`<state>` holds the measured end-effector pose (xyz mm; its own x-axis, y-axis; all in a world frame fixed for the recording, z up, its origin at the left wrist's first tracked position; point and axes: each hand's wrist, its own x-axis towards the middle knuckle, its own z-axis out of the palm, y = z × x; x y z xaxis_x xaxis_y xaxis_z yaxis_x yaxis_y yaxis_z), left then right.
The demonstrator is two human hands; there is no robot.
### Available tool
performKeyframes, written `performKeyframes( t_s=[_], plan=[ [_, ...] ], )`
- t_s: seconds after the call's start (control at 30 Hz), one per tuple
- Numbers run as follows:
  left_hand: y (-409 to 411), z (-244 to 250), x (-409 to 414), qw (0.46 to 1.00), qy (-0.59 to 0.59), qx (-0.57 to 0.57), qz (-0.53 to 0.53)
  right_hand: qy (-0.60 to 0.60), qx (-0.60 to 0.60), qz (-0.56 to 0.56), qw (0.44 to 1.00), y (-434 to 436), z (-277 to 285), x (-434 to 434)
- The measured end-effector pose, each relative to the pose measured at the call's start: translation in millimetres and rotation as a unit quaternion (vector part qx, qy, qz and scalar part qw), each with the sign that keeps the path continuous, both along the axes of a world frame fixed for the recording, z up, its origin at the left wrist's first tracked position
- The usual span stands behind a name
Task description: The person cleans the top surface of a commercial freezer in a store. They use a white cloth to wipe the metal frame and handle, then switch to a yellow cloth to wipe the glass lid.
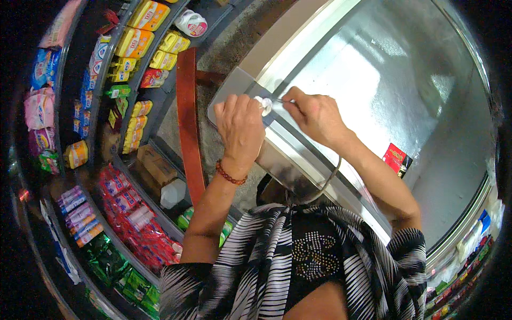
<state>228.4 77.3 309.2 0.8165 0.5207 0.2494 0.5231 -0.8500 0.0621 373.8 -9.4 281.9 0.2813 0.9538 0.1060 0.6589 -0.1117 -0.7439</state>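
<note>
My left hand (242, 128), wearing a beaded bracelet (231, 176), has its fingers curled around a small white, petal-like item (265, 105) whose material I cannot tell. My right hand (320, 116) pinches a thin metallic tool (279, 100) between thumb and index finger. The tool's tip is at or close to the white item; whether they touch is unclear. Both hands are above the near corner of a glass-topped display counter (344, 76), with a clear plastic corner piece (225, 96) beneath the left fingers. The left fingertips are mostly hidden.
A red and black packet (397, 158) lies by my right forearm. A grey cord (329, 180) loops below the right hand. Shelves of packaged goods (132, 42) curve along the left, with a reddish wooden bench (188, 120) before them and a cardboard box (156, 164) low down.
</note>
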Motion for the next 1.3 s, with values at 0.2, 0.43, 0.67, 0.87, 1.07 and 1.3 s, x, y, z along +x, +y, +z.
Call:
performKeyframes(
  t_s=[0.2,0.43,0.67,0.87,1.07,1.3],
  plan=[
    [-8.2,-0.5,0.6,0.995,0.009,-0.016,0.093,-0.01,-0.011,0.042,0.999,17.8,-22.3,-18.2],
    [-2.9,-5.4,2.6,0.993,0.02,-0.017,0.119,0.04,0.017,0.193,0.98,41.2,-28.0,7.9],
    [-16.0,-3.3,7.7,0.994,0.078,-0.062,0.049,-0.002,-0.055,0.299,0.953,30.3,-7.1,21.1],
    [-88.3,-3.6,23.4,0.946,0.144,-0.266,-0.113,0.064,-0.19,0.338,0.92,-74.1,0.2,48.6],
    [-111.8,-17.4,66.9,0.872,0.065,-0.389,-0.289,0.254,-0.247,0.069,0.933,-180.8,27.5,76.7],
    [46.4,22.9,56.8,0.97,0.092,-0.151,-0.164,0.13,-0.085,-0.088,0.984,-117.4,4.6,45.6]
  ],
)
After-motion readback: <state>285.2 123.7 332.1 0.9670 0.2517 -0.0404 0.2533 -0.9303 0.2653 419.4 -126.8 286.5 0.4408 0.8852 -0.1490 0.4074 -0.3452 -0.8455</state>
